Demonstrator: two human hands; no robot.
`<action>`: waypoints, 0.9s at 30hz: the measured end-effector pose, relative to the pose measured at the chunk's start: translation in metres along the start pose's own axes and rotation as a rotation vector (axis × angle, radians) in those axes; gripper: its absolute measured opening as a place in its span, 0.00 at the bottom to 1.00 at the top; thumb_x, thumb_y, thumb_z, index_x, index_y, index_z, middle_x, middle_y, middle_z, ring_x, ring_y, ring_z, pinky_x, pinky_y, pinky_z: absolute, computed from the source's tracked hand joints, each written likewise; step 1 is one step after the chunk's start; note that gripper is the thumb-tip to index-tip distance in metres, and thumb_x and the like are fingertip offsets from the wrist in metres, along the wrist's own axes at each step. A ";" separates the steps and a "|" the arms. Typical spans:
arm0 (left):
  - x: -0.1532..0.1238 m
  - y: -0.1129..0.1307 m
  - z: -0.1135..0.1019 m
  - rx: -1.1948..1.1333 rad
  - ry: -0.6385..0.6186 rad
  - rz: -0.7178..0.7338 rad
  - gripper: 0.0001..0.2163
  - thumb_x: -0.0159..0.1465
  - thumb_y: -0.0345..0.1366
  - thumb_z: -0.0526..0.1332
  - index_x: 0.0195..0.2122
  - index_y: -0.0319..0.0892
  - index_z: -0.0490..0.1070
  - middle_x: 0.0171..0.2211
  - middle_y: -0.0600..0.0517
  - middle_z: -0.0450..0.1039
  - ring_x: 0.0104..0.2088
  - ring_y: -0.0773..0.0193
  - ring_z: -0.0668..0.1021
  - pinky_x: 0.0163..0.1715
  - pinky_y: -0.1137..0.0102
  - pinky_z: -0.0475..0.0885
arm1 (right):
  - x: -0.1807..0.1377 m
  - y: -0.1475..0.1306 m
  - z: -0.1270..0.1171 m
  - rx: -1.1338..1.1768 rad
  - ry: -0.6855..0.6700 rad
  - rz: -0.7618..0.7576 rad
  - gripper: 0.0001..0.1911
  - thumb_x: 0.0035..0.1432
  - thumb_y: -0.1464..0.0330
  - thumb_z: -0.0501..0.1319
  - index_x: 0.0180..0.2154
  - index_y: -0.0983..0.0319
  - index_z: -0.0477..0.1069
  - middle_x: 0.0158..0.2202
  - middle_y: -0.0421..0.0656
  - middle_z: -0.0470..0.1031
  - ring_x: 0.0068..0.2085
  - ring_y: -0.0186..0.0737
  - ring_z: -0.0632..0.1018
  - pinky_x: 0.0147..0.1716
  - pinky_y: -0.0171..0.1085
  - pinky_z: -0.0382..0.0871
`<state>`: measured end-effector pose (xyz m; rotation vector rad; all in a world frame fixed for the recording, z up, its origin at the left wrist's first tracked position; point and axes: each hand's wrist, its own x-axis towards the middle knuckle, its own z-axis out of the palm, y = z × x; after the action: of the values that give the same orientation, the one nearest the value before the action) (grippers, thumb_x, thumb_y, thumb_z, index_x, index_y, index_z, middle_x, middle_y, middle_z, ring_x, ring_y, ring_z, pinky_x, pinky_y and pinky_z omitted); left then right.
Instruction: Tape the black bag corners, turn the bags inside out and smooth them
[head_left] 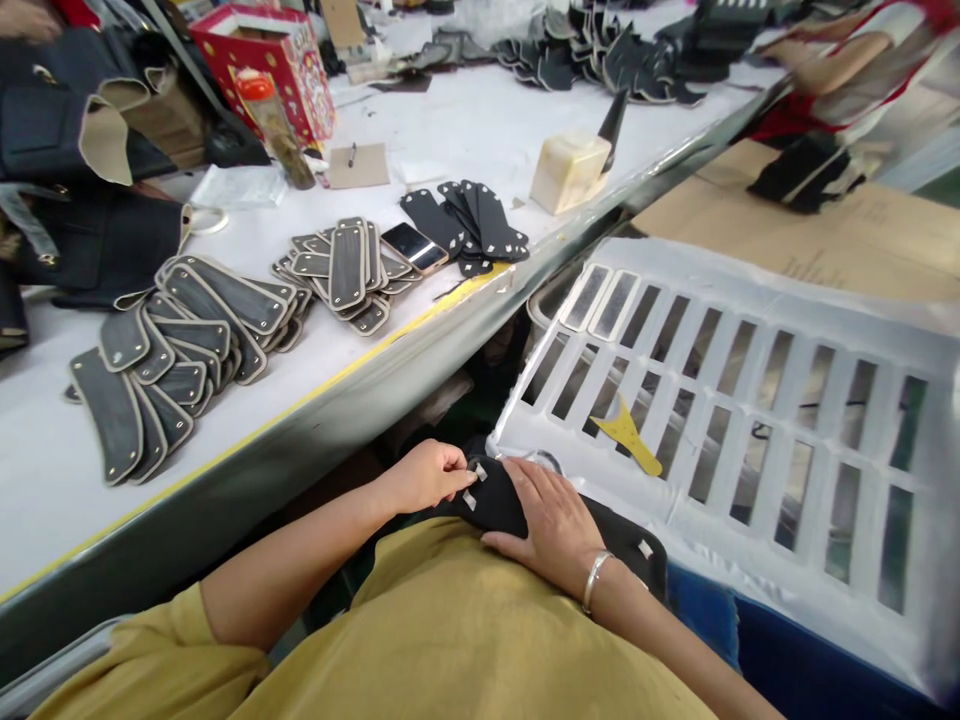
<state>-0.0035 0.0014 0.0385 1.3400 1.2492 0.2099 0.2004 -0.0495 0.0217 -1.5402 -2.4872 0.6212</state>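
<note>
A black strap piece [496, 503] with small metal studs lies across my lap, below the table edge. My left hand [427, 476] is closed in a pinch on its near end, fingertips at a stud. My right hand [553, 522], with a silver bangle at the wrist, lies flat on the piece with fingers stretched out, pressing it down. A second stud shows at the piece's right end [645, 549].
On the white table [465, 130] lie fanned piles of black, beige-edged strap pieces [180, 350], another pile [341, 270], studded black pieces [472, 222], a phone [414, 247], a cream block [568, 170], a red box [270, 60]. A white slotted crate [750, 400] stands right. Another person's arm [825, 60] is far right.
</note>
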 end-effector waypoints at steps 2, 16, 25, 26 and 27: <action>0.000 0.005 0.000 -0.011 -0.013 0.121 0.12 0.56 0.40 0.58 0.20 0.39 0.63 0.14 0.58 0.62 0.15 0.74 0.62 0.15 0.77 0.55 | 0.001 0.001 0.000 0.003 0.010 0.011 0.40 0.47 0.52 0.62 0.57 0.65 0.56 0.55 0.52 0.63 0.54 0.51 0.65 0.53 0.49 0.59; 0.000 -0.021 -0.007 -0.009 0.036 -0.027 0.15 0.56 0.46 0.58 0.21 0.39 0.66 0.15 0.57 0.64 0.15 0.72 0.63 0.15 0.76 0.55 | 0.002 -0.001 0.002 -0.034 -0.014 0.034 0.39 0.48 0.52 0.63 0.57 0.64 0.58 0.57 0.50 0.62 0.56 0.50 0.64 0.55 0.48 0.58; 0.006 -0.023 -0.001 0.156 0.143 0.113 0.16 0.58 0.43 0.57 0.18 0.38 0.64 0.15 0.59 0.60 0.19 0.73 0.61 0.19 0.76 0.53 | 0.005 -0.001 0.005 -0.057 -0.014 0.042 0.37 0.50 0.51 0.61 0.57 0.63 0.58 0.57 0.49 0.63 0.55 0.49 0.64 0.54 0.48 0.59; 0.006 -0.024 0.000 0.172 0.154 0.116 0.16 0.58 0.43 0.57 0.18 0.38 0.64 0.16 0.59 0.60 0.19 0.73 0.61 0.19 0.76 0.53 | 0.006 -0.001 0.005 -0.062 -0.009 0.043 0.37 0.50 0.52 0.60 0.57 0.63 0.58 0.57 0.49 0.63 0.55 0.49 0.64 0.53 0.48 0.60; 0.006 -0.025 0.000 0.186 0.163 0.116 0.16 0.58 0.43 0.56 0.18 0.38 0.64 0.16 0.59 0.60 0.19 0.72 0.61 0.20 0.75 0.54 | 0.006 -0.002 0.005 -0.067 -0.004 0.043 0.37 0.50 0.52 0.60 0.57 0.63 0.58 0.57 0.49 0.63 0.55 0.49 0.65 0.53 0.48 0.60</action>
<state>-0.0140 -0.0018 0.0157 1.5829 1.3540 0.2949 0.1943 -0.0463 0.0173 -1.6217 -2.5085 0.5529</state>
